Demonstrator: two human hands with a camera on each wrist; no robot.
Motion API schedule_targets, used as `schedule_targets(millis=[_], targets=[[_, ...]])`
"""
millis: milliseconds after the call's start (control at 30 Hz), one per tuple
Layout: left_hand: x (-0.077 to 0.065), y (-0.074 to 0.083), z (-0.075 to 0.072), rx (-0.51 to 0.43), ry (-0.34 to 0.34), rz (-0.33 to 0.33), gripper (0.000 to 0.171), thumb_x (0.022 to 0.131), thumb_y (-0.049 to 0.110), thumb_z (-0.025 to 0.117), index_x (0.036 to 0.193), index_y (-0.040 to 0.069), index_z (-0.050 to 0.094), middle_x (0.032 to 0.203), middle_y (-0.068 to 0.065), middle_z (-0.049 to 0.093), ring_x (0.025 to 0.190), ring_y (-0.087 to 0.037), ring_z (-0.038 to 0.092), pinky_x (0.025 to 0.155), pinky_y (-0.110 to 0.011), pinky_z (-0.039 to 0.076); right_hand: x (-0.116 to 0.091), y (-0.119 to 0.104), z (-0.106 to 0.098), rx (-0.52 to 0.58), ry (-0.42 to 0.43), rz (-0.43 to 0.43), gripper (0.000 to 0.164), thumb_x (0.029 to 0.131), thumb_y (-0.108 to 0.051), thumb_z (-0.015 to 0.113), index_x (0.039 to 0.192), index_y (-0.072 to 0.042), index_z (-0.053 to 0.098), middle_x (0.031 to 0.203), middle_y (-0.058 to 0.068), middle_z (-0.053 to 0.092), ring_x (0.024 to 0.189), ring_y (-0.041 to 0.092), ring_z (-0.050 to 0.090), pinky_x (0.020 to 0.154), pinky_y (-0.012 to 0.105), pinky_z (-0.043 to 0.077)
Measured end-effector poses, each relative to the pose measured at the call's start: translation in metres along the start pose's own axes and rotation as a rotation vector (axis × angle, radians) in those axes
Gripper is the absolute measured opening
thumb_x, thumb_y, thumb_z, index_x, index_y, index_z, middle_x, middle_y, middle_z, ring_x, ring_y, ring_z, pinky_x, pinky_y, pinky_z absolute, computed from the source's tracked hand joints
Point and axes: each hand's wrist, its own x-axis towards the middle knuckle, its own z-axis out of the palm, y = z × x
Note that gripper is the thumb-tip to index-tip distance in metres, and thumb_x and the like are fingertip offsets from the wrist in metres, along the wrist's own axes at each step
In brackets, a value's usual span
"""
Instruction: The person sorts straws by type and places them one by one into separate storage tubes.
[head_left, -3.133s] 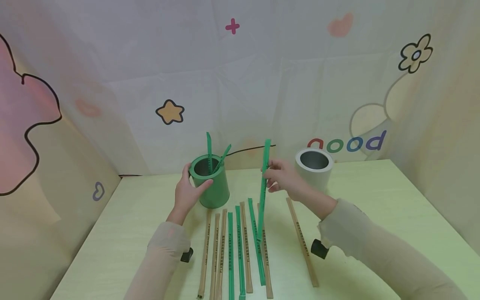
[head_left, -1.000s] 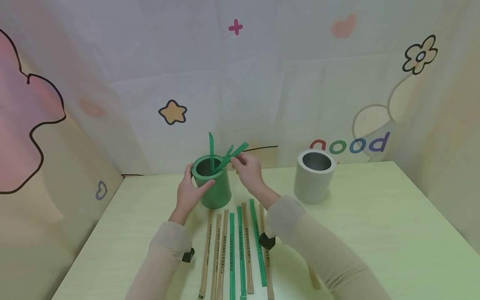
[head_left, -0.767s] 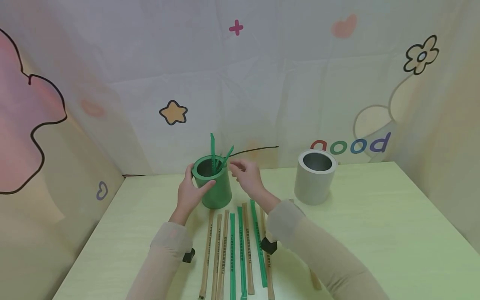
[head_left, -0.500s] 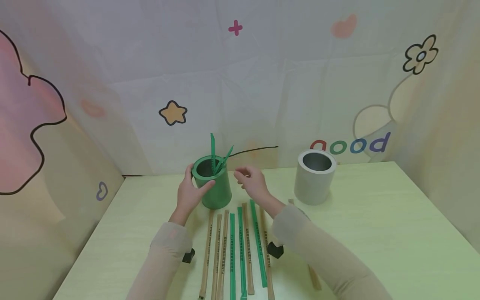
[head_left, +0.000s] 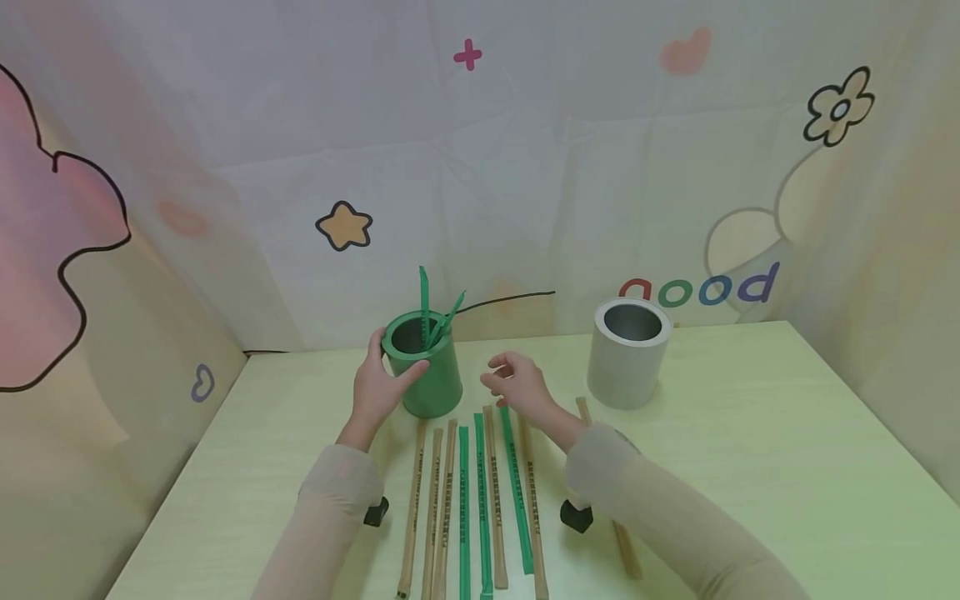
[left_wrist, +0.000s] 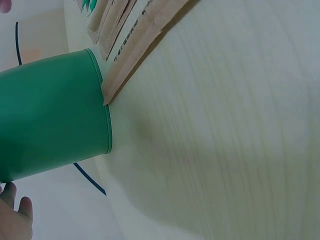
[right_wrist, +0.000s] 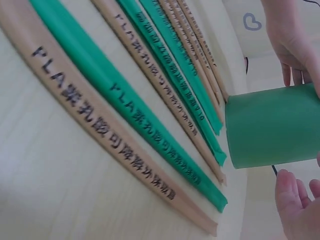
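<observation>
In the head view my left hand [head_left: 377, 388] grips a green cylindrical cup [head_left: 432, 387], thumb across its front and fingers at its left side. Several green wrapped straws [head_left: 425, 296] stick out of the cup, one nearly upright and the others leaning right. My right hand [head_left: 521, 387] hovers right of the cup, fingers loosely bent and holding nothing, near the far ends of a row of straws. That row mixes green wrapped straws [head_left: 464, 508] and brown wrapped straws [head_left: 410, 517]. The right wrist view shows printed lettering on a brown straw [right_wrist: 105, 130] close up.
A white cylindrical cup [head_left: 628, 367] stands at the back right of the pale table [head_left: 750, 433]. One more brown straw [head_left: 626, 550] lies apart on the right, partly under the right sleeve [head_left: 660, 508]. A printed curtain [head_left: 510, 192] hangs right behind the table.
My right hand carried a green straw left to the green cup and let it go inside. Then it drew back right and down toward the row. My left hand kept its grip on the cup.
</observation>
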Motion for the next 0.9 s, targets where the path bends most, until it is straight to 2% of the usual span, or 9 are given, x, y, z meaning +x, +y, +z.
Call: schedule_targets(millis=[133, 233, 567, 900], targets=[[0.0, 0.0, 0.0, 0.0, -0.002, -0.005, 0.084, 0.069, 0.056, 0.064, 0.135, 0.022, 0.025, 0.139, -0.005, 0.037, 0.13, -0.022, 0.031, 0.101, -0.049, 0.029, -0.004, 0.008, -0.001, -0.012, -0.02, 0.03, 0.031, 0.084, -0.014, 0.059, 0.109, 0.002, 0.052, 0.094, 0.015, 0.057, 0.084, 0.034, 0.058, 0.061, 0.032, 0.053], [0.0, 0.0, 0.0, -0.005, -0.003, -0.005, 0.084, 0.069, 0.056, 0.064, 0.135, 0.022, 0.025, 0.139, -0.005, 0.037, 0.13, -0.022, 0.031, 0.101, -0.049, 0.029, -0.006, 0.012, -0.002, -0.012, -0.023, 0.06, 0.035, 0.083, -0.014, 0.06, 0.112, 0.003, 0.051, 0.095, 0.016, 0.056, 0.087, 0.034, 0.057, 0.063, 0.036, 0.053], [-0.001, 0.002, -0.001, 0.007, -0.006, -0.014, 0.085, 0.069, 0.056, 0.064, 0.136, 0.02, 0.024, 0.14, -0.005, 0.036, 0.13, -0.024, 0.031, 0.101, -0.05, 0.029, -0.014, 0.023, -0.004, -0.084, -0.096, 0.213, 0.043, 0.081, -0.017, 0.063, 0.116, 0.0, 0.046, 0.099, 0.015, 0.053, 0.066, 0.028, 0.06, 0.058, 0.034, 0.053], [0.0, 0.001, 0.0, 0.013, -0.004, -0.003, 0.087, 0.069, 0.056, 0.064, 0.136, 0.019, 0.023, 0.14, -0.007, 0.036, 0.13, -0.025, 0.031, 0.101, -0.051, 0.03, -0.023, 0.028, -0.005, -0.121, -0.166, 0.256, 0.043, 0.08, -0.013, 0.063, 0.117, -0.002, 0.044, 0.098, 0.015, 0.055, 0.078, 0.024, 0.059, 0.056, 0.031, 0.052]])
